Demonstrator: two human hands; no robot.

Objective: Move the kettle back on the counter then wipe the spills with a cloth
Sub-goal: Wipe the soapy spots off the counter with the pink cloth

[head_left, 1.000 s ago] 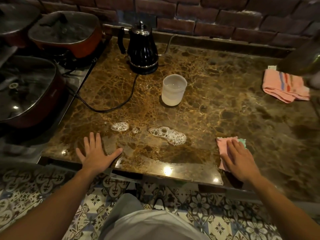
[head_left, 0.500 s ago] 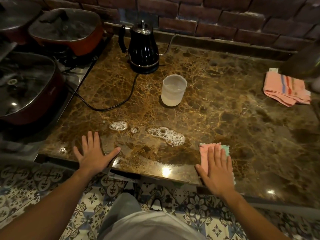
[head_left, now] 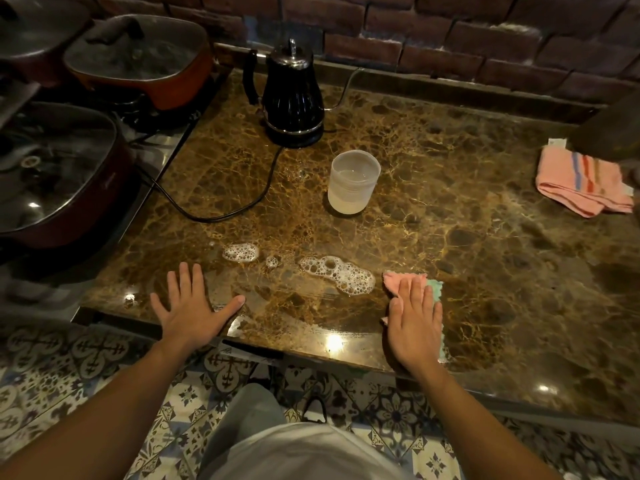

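Observation:
A black electric kettle point(head_left: 292, 95) stands on its base at the back of the brown marble counter point(head_left: 450, 209), its cord point(head_left: 221, 216) looping to the left. Foamy spills lie near the front edge: a large patch point(head_left: 337, 274) and a smaller patch point(head_left: 240, 252). My right hand point(head_left: 414, 323) presses flat on a pink and green cloth point(head_left: 410, 282), just right of the large foam patch. My left hand point(head_left: 192, 310) rests flat on the counter with fingers spread, holding nothing.
A translucent plastic cup point(head_left: 353, 181) with some liquid stands mid-counter. A pink striped towel point(head_left: 585, 181) lies at the right. Lidded red pans point(head_left: 52, 178) point(head_left: 145, 60) sit on the stove at the left. A brick wall point(head_left: 450, 39) backs the counter.
My right hand has slid the cloth leftward along the front of the counter, up to the large foam patch. My left hand has stayed flat in place.

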